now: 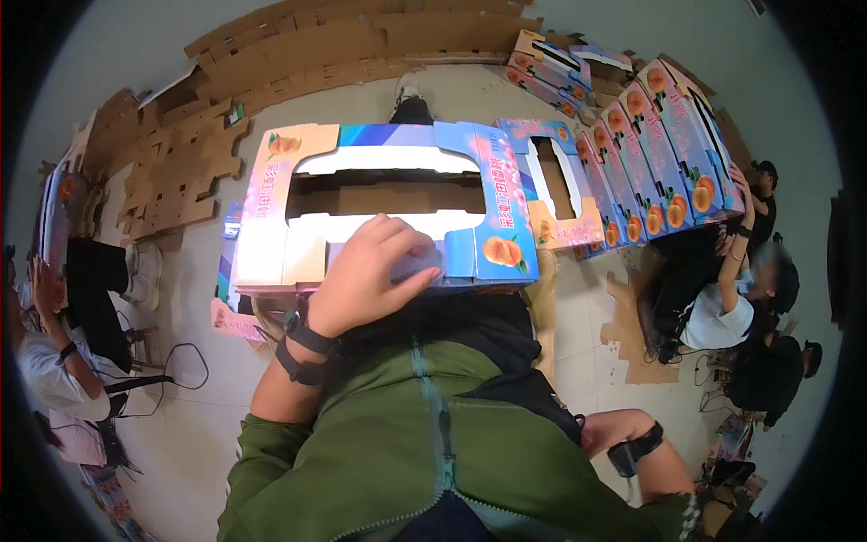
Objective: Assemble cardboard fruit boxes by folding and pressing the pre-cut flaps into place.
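Note:
A fruit carton (386, 138) printed with peaches in pink, orange and blue lies across my lap. Its top has a long opening between white flaps, with bare brown cardboard showing inside. My left hand (375, 271) rests on the near flap, fingers loosely bent and the thumb apart from them. At my right side, my right hand (596, 435) is by the jacket pocket, its fingers hidden. A second carton (567, 221) with an opening in its top stands just right of the first.
Several matching cartons (643, 172) stand in a row to the right, where a co-worker (722, 316) has a hand on the end one. Another co-worker (54, 352) sits at left. Flattened cardboard (181, 172) lies on the floor; a black cable (190, 387) loops at left.

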`<act>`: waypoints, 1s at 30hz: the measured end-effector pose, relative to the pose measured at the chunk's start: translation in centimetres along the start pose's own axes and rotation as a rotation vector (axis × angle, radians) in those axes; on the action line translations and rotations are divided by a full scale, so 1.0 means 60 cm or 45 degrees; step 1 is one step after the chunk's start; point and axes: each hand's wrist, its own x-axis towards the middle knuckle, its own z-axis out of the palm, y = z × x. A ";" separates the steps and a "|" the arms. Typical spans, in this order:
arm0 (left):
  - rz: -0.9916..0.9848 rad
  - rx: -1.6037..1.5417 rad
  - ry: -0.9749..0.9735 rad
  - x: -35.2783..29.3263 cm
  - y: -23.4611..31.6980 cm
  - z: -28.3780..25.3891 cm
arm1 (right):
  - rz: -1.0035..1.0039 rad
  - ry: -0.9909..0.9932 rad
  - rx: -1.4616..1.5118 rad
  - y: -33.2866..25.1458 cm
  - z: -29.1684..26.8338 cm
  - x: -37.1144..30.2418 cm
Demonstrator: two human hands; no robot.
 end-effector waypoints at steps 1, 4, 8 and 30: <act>0.015 -0.003 -0.011 0.000 -0.001 0.001 | 0.038 0.020 0.050 0.009 0.017 0.015; 0.046 0.002 -0.014 0.000 -0.003 -0.001 | -0.320 0.386 0.195 0.006 0.032 0.038; 0.014 -0.013 -0.020 0.001 -0.008 -0.005 | -0.277 0.362 0.256 -0.022 0.008 0.035; -0.047 0.156 0.093 -0.039 0.002 -0.099 | 0.177 1.221 -0.910 -0.175 -0.152 -0.091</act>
